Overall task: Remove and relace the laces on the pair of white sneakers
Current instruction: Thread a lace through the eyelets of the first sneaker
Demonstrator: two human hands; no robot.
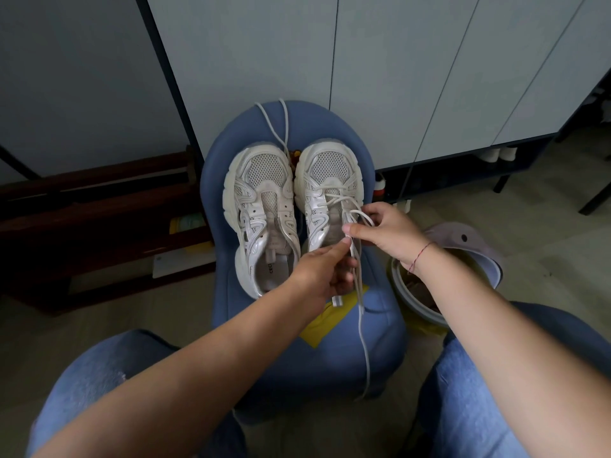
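Two white sneakers stand side by side on a blue stool (380, 325), toes pointing away from me. The left sneaker (261, 209) has no lace in its eyelets. A loose white lace (286, 127) lies beyond the toes, over the stool's far edge. The right sneaker (327, 183) has a lace crossed through its front eyelets. My left hand (325, 271) pinches that lace (358, 292) above the shoe's opening, and its free end hangs down over the stool's front. My right hand (385, 231) pinches a loop of the same lace just beside it.
A yellow paper (322, 325) lies on the stool under the shoes. A round bin with a raised grey lid (463, 239) stands on the floor to the right. Grey cabinet doors (396, 77) rise behind the stool. My knees in blue jeans flank the stool.
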